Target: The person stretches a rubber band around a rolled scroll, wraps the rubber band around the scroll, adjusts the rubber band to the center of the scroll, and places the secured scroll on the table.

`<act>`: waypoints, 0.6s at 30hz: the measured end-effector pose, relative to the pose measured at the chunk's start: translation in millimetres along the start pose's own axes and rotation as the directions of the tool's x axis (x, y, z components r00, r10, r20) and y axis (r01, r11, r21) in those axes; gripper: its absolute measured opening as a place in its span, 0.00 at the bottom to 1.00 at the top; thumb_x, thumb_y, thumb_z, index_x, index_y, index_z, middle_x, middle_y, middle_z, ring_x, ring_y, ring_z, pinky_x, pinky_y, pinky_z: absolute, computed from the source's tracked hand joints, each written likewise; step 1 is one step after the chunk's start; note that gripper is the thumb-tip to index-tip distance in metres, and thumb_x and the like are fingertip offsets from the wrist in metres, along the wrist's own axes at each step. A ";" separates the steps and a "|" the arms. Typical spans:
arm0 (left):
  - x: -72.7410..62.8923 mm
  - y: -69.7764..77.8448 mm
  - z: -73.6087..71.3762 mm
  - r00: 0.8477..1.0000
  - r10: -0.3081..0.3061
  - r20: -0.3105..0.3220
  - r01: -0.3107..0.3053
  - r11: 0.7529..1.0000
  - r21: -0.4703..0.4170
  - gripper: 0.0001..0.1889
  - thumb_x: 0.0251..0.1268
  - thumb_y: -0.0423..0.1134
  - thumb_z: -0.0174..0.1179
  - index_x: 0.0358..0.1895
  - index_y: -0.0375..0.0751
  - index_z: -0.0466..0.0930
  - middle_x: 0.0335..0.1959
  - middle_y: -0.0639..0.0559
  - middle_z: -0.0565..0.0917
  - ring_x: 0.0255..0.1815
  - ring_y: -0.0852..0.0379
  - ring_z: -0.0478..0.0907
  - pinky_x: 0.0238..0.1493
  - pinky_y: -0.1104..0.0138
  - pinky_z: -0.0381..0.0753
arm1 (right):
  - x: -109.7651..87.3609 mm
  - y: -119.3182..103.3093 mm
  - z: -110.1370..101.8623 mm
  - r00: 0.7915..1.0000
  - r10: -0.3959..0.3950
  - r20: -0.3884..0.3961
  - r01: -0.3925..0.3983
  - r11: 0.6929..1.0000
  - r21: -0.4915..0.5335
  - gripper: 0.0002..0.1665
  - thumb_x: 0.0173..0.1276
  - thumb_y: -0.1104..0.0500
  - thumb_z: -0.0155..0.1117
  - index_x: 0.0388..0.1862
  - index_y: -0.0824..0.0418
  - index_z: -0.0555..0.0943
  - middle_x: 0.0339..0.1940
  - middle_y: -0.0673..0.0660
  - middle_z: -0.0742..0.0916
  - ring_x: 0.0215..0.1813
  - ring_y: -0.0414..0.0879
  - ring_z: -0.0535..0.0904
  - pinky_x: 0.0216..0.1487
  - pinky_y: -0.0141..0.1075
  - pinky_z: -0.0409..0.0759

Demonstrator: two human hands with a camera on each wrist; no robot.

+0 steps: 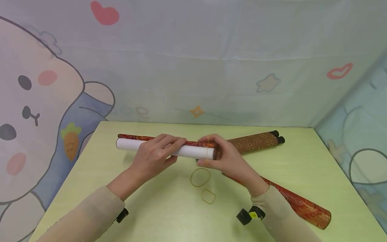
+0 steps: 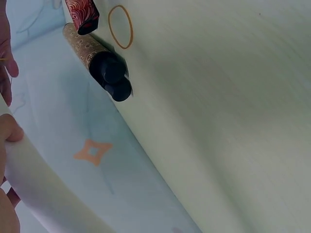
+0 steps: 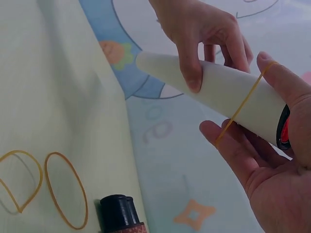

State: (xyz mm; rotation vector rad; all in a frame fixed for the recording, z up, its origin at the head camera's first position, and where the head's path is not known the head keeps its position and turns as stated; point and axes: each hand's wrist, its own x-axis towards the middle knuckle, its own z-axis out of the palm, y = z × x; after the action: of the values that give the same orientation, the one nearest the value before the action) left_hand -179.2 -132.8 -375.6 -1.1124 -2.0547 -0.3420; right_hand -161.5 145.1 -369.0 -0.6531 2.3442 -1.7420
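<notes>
My left hand (image 1: 157, 151) grips a white rolled scroll (image 1: 193, 152) around its middle, thumb on the near side, holding it level above the table. Red patterned material shows along the scroll's far side, and its right end has a dark rim. Around that end my right hand (image 1: 225, 156) spreads its thumb and fingers. A thin yellow rubber band (image 3: 248, 99) is stretched between those fingertips and crosses the white surface in the right wrist view. Two more rubber bands lie on the table below the hands, a rounder one (image 1: 191, 178) and a smaller one (image 1: 202, 196).
Behind my right hand lie brown patterned scrolls (image 1: 251, 143) with black ends, side by side. A red patterned scroll (image 1: 311, 208) rests at the right, partly under my right forearm. A printed cloth (image 1: 187, 67) hangs along the back edge of the pale table (image 1: 169, 215).
</notes>
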 end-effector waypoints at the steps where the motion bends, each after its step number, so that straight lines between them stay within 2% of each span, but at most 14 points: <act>1: -0.4 0.4 -0.1 1.000 -0.002 0.002 0.002 1.000 0.004 0.33 0.44 0.28 0.85 0.58 0.45 0.85 0.48 0.51 0.88 0.48 0.49 0.88 0.34 0.58 0.89 | 0.1 0.3 0.9 1.000 0.004 -0.002 -0.004 1.000 0.007 0.34 0.66 0.57 0.82 0.68 0.50 0.79 0.55 0.58 0.84 0.47 0.56 0.79 0.42 0.38 0.82; 9: 0.1 6.3 0.2 1.000 -0.001 0.023 0.000 0.999 0.052 0.32 0.46 0.29 0.83 0.59 0.44 0.84 0.48 0.51 0.88 0.47 0.49 0.88 0.35 0.58 0.90 | 1.6 -0.7 5.5 0.999 -0.001 -0.052 -0.002 0.998 -0.060 0.29 0.65 0.57 0.82 0.64 0.52 0.81 0.55 0.57 0.85 0.48 0.54 0.82 0.48 0.47 0.84; 13: 0.9 9.5 1.1 1.000 -0.021 0.007 0.021 0.998 0.054 0.31 0.46 0.28 0.82 0.58 0.44 0.85 0.47 0.51 0.89 0.46 0.49 0.88 0.34 0.58 0.90 | 1.9 1.5 6.7 0.997 -0.022 -0.074 0.018 0.998 -0.057 0.28 0.65 0.59 0.82 0.63 0.54 0.82 0.56 0.57 0.86 0.48 0.54 0.82 0.46 0.43 0.84; 18: -1.1 12.5 2.7 0.998 -0.052 -0.030 0.053 0.998 0.042 0.31 0.45 0.29 0.83 0.58 0.44 0.87 0.47 0.51 0.89 0.46 0.49 0.88 0.34 0.57 0.90 | 2.3 7.4 7.8 0.996 -0.021 -0.084 0.020 1.000 -0.001 0.30 0.65 0.61 0.82 0.64 0.56 0.81 0.57 0.58 0.86 0.48 0.54 0.82 0.45 0.40 0.84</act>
State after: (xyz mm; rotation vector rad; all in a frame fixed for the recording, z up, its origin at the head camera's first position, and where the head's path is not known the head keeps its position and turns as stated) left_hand -170.1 -124.7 -379.7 -1.0242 -2.0592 -0.3368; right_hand -162.6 139.0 -378.1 -0.6179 2.4009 -1.8118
